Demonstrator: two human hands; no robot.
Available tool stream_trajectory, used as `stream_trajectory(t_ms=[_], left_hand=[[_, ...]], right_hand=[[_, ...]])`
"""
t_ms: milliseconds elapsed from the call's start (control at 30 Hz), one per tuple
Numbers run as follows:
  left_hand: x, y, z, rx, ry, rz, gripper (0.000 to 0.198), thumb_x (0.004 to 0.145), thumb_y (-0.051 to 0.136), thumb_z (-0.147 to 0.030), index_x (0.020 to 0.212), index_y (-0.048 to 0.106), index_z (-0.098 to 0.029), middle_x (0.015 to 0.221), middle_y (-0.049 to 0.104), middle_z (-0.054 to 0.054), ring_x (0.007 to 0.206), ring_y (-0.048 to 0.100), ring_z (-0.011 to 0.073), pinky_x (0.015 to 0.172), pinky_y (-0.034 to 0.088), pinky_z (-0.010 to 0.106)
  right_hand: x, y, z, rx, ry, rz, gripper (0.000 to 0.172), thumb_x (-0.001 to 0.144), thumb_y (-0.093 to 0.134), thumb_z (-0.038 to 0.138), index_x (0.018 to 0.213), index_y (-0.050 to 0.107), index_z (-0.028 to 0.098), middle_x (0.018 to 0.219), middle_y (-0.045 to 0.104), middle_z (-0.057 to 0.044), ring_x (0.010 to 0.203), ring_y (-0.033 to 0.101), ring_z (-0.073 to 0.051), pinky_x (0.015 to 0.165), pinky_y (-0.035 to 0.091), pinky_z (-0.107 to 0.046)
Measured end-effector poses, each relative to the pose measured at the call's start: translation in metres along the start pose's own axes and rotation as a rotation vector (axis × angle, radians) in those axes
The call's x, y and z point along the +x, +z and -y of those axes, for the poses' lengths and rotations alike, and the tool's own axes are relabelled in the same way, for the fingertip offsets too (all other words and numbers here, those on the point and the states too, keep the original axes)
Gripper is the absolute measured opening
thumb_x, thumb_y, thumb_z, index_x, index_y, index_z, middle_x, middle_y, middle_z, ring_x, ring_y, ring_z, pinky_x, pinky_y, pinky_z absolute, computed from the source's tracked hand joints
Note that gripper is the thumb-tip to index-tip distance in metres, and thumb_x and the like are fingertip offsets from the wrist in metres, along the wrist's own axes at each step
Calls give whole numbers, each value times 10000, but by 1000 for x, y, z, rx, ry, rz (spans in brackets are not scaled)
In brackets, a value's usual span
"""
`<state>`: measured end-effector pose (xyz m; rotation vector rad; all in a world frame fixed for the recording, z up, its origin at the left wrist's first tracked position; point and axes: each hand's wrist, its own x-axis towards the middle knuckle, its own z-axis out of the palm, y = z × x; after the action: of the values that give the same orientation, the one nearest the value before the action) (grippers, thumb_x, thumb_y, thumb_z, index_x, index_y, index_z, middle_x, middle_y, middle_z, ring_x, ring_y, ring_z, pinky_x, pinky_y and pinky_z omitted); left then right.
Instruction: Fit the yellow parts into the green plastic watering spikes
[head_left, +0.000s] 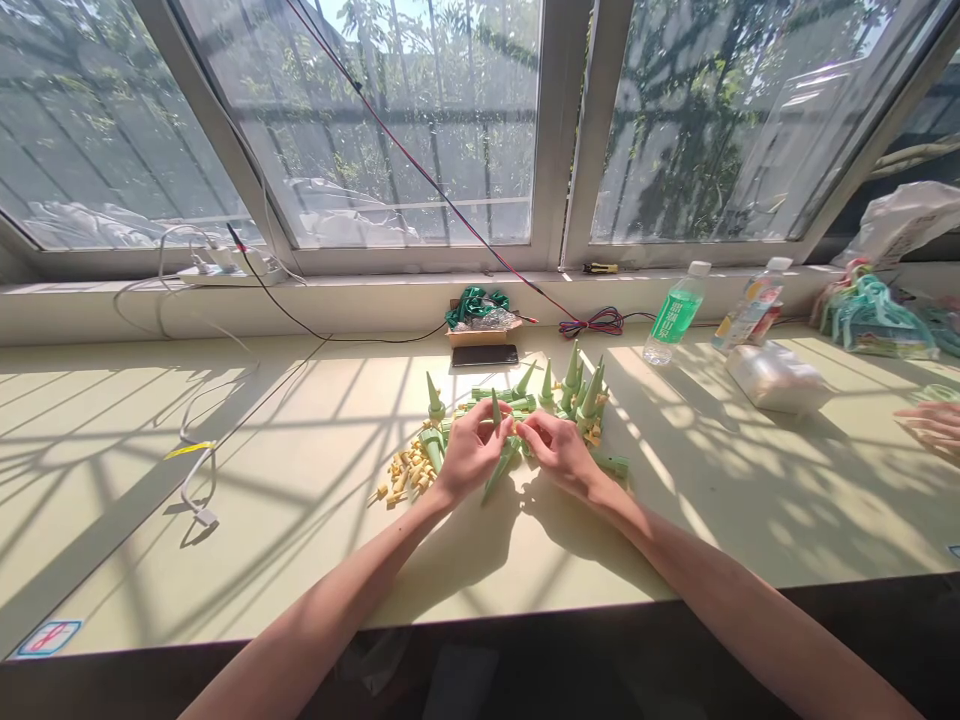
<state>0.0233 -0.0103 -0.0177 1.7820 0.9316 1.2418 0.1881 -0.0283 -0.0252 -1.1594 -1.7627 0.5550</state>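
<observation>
My left hand (pixel 474 450) is closed around a pointed green plastic cone (pixel 495 405) whose tip sticks up past the fingers. Close beside it, my right hand (pixel 559 450) has its fingertips pinched together at the cone's side; what they hold is too small and covered to make out. Around both hands lies a heap of similar green cones (pixel 573 370), some upright and some on their sides. One tapered green piece (pixel 498 474) lies just under my left hand. Small yellow pegs (pixel 409 470) are piled to the left of my left hand.
Behind the heap are a dark phone (pixel 485 355) and a small box (pixel 478 338) holding green material. To the right stand a green-labelled bottle (pixel 675 315), another bottle (pixel 754 303) and a wrapped white pack (pixel 776 377). A white cable (pixel 211 475) lies left. Another person's hand (pixel 934 427) shows far right.
</observation>
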Motion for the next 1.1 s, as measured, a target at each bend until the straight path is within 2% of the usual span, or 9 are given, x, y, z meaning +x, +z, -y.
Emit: stream_trajectory(t_ms=[167,233,433,800,1100], left_hand=[[0,-1,-1,6,4,-21,216,890,617,-370,965,605,-167,775,606,20,568,579,109,485,413,210],[0,-1,-2,8,5,-22,221,892,612,-377,964,605,-168,770,606,19,556,565,105,480,403,211],[0,0,-2,21,6,-19,206,891,612,-366,961,602,-173,784,596,14,542,532,92,472,378,207],[-2,0,-2,37,16,1,183,901,598,-349,959,593,-175,757,560,-3,531,494,78,456,330,193],[-3,1,-1,45,-12,10,203,904,596,-358,981,597,-170,780,589,16,547,523,92,456,341,200]], right_hand=[[-1,0,1,81,2,56,231,939,511,395,903,603,186,749,626,-15,511,491,-103,486,381,-247],[-2,0,1,94,-8,62,208,933,519,378,933,600,187,810,648,-33,524,519,-108,488,407,-251],[-2,0,1,90,-18,64,182,926,514,350,874,583,189,710,617,-13,526,514,-117,484,396,-249],[-1,-1,2,39,-15,46,241,927,503,353,751,542,192,573,470,41,511,378,-103,512,302,-250],[1,1,-4,-17,-47,18,385,947,472,371,615,378,201,545,371,50,506,308,-95,510,253,-253]])
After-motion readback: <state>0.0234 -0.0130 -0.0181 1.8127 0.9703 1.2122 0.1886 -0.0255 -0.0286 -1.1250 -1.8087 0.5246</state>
